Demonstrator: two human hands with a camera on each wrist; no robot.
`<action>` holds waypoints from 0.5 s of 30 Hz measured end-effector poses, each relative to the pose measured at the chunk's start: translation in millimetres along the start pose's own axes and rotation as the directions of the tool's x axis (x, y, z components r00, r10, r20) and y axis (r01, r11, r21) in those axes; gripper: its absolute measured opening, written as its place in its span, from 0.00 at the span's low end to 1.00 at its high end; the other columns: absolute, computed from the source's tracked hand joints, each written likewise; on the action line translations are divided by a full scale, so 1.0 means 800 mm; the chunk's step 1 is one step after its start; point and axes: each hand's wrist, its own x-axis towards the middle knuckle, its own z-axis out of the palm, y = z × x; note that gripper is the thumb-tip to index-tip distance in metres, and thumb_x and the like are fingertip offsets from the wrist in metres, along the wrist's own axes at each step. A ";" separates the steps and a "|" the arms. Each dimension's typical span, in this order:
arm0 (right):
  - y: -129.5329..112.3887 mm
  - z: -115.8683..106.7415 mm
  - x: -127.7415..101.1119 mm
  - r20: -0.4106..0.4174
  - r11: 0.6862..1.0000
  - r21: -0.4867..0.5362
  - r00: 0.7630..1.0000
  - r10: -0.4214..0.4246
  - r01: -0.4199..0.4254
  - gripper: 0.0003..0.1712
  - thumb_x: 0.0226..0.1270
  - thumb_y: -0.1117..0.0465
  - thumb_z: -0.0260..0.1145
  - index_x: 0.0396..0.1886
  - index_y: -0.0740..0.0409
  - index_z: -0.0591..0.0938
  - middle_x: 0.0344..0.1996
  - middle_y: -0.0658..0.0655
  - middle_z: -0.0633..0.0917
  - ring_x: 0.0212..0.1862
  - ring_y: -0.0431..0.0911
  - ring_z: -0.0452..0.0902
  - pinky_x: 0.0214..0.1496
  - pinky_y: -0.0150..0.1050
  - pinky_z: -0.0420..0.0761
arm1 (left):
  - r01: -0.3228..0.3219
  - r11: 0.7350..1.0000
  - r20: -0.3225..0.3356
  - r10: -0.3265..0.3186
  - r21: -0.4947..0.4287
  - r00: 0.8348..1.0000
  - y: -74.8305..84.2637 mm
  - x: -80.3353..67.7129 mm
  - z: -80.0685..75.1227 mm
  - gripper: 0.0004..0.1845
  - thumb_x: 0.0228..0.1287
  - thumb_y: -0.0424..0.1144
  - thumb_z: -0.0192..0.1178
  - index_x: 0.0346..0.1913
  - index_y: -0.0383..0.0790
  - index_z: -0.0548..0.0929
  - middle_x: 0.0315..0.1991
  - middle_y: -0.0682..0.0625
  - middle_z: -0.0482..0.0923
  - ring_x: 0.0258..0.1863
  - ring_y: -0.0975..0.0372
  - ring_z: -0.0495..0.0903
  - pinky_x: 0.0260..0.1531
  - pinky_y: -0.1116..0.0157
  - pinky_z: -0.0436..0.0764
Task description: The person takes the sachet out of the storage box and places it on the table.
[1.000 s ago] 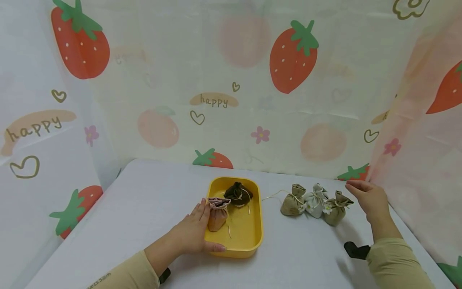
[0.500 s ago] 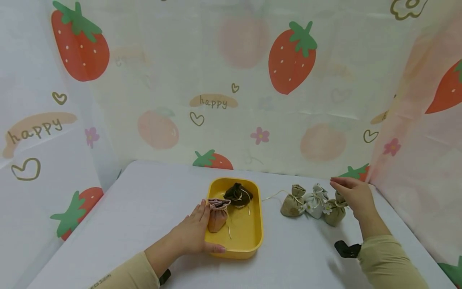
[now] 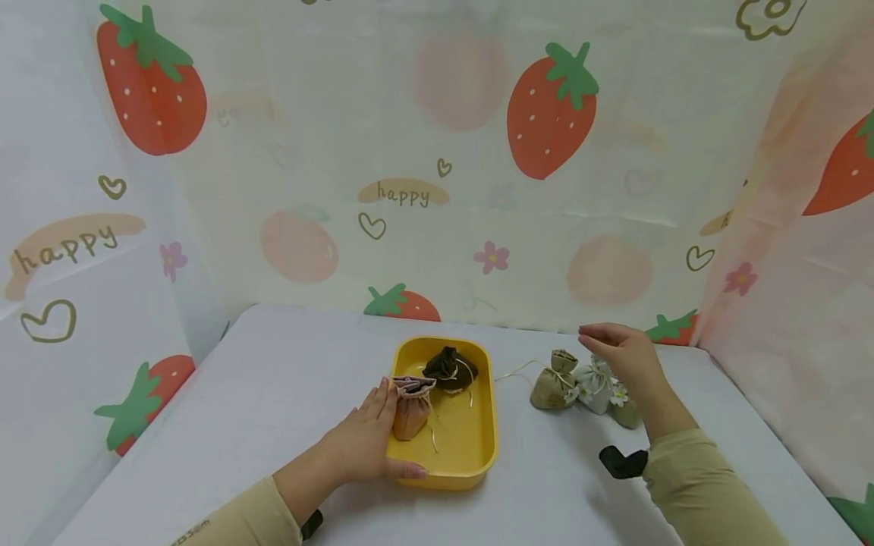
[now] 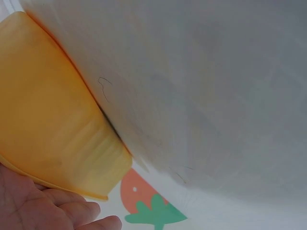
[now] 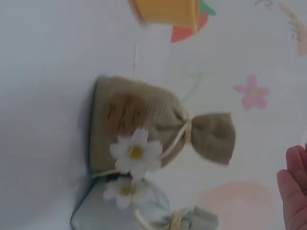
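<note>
A yellow box [image 3: 447,476] holds a pink drawstring pouch [image 3: 412,419] and a dark brown pouch [image 3: 456,371]. My left hand [image 3: 365,436] rests along its left edge, fingers extended, with the thumb at the front rim. Nothing is in my right hand [image 3: 628,360], which hovers over a row of pouches. Leftmost in the row is an olive-brown pouch [image 5: 158,124] with a white daisy and a tied neck. Beside it stands a pale grey pouch [image 3: 592,390]. A third, olive pouch [image 3: 626,413] is mostly hidden behind my right hand.
White cloth covers the table [image 3: 273,394]. Strawberry-printed sheeting [image 3: 437,152] hangs behind and along both sides. A thin cord [image 3: 517,370] trails from the leftmost pouch toward the box. Black straps [image 3: 623,462] show near both wrists.
My right hand has moved left across the row, from beyond the right-hand pouch to above the grey one. My left hand, the box and the pouches have stayed put.
</note>
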 end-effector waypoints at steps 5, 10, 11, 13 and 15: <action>-0.014 0.019 0.001 0.055 0.999 0.029 0.998 -0.032 0.030 0.29 0.59 0.46 0.64 0.53 0.61 0.78 0.52 0.61 0.78 0.55 0.52 0.71 0.56 0.47 0.71 | -0.002 1.000 -0.002 0.002 -0.003 1.000 0.001 -0.001 -0.001 0.70 0.32 0.81 0.50 0.71 0.31 0.44 0.72 0.38 0.34 0.70 0.47 0.41 0.61 0.46 0.57; -0.023 0.039 0.004 0.085 0.996 0.016 0.992 -0.094 0.093 0.25 0.60 0.48 0.64 0.50 0.60 0.80 0.49 0.60 0.80 0.52 0.51 0.74 0.53 0.45 0.74 | -0.001 1.000 -0.003 0.001 -0.005 1.000 0.000 0.000 0.000 0.70 0.32 0.81 0.50 0.71 0.31 0.44 0.72 0.38 0.34 0.70 0.47 0.42 0.61 0.45 0.57; -0.025 0.043 0.005 0.093 0.995 0.012 0.991 -0.101 0.100 0.25 0.60 0.48 0.64 0.50 0.60 0.80 0.49 0.59 0.80 0.51 0.50 0.75 0.52 0.44 0.75 | -0.001 1.000 -0.004 0.001 -0.003 1.000 0.000 0.000 0.001 0.70 0.32 0.81 0.50 0.71 0.31 0.44 0.72 0.38 0.35 0.70 0.47 0.42 0.61 0.45 0.57; -0.027 0.051 0.006 0.105 0.994 0.010 0.988 -0.110 0.110 0.23 0.59 0.48 0.65 0.49 0.58 0.81 0.48 0.58 0.81 0.50 0.49 0.75 0.51 0.43 0.76 | -0.003 1.000 -0.007 0.003 0.001 1.000 -0.001 0.001 0.001 0.71 0.32 0.82 0.49 0.71 0.32 0.43 0.72 0.38 0.34 0.70 0.47 0.41 0.61 0.45 0.57; -0.030 0.060 0.007 0.119 0.992 0.018 0.985 -0.125 0.124 0.22 0.60 0.49 0.65 0.49 0.58 0.81 0.47 0.57 0.81 0.49 0.49 0.76 0.50 0.43 0.76 | -0.008 1.000 -0.009 0.008 0.002 1.000 -0.002 0.001 0.002 0.71 0.32 0.82 0.49 0.71 0.31 0.44 0.72 0.38 0.34 0.70 0.47 0.42 0.61 0.45 0.57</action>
